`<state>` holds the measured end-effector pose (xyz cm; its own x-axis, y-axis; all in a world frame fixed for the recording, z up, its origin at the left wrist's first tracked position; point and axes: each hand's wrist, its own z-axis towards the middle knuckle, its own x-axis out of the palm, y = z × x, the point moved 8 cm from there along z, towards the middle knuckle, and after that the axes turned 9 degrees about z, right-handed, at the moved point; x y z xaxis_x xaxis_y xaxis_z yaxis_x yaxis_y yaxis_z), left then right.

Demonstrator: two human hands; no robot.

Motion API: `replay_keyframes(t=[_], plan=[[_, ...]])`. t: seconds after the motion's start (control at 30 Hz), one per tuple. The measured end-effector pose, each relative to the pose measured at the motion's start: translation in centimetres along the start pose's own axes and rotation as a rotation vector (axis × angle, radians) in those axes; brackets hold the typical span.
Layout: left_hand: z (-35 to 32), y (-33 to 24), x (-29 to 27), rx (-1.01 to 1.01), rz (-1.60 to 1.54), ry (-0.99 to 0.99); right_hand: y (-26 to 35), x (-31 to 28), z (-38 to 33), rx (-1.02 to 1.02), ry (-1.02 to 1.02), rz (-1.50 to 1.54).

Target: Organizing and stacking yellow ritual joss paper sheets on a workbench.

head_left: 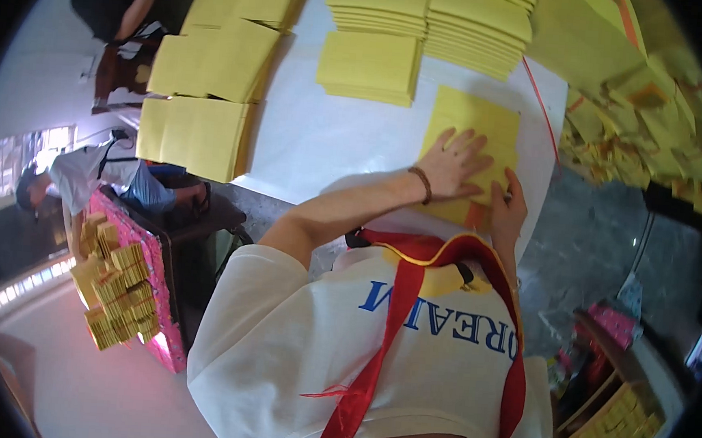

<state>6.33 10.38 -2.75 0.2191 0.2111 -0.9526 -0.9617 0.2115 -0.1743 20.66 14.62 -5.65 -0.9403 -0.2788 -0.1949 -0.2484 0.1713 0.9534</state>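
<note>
Where left hand point(455, 163) rests, yellow paper point(478, 112) beneath

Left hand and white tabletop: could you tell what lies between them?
Yellow paper lies between them, in the head view: the left hand rests on it, and the white tabletop shows beside it.

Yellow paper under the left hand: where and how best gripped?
Probably pinch the yellow paper at its right edge's far part, from the right: it lies flat, that part is uncovered, the left hand covers the middle, the right hand is nearby.
</note>
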Motion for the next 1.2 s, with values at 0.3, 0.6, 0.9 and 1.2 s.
replay_keyframes(t=[0.3,0.6,0.9,1.2], plan=[[-0.9,-0.4,1.9,-0.030,-0.026,0.151,5.1,5.4,-3.6,-0.813,0.305,-0.705],[-1.3,4.1,0.6,-0.178,-0.639,-0.359,1.2,7.0,-2.0,-0.755,0.261,-1.080],[-3.1,0.4,-3.4,0.186,0.070,0.042,3.5,6.7,-1.5,-0.673,0.303,-0.895],[0.4,-2.3,-1.6,0.176,0.220,0.114,2.7,-2.0,1.5,-0.099,0.087,0.422]])
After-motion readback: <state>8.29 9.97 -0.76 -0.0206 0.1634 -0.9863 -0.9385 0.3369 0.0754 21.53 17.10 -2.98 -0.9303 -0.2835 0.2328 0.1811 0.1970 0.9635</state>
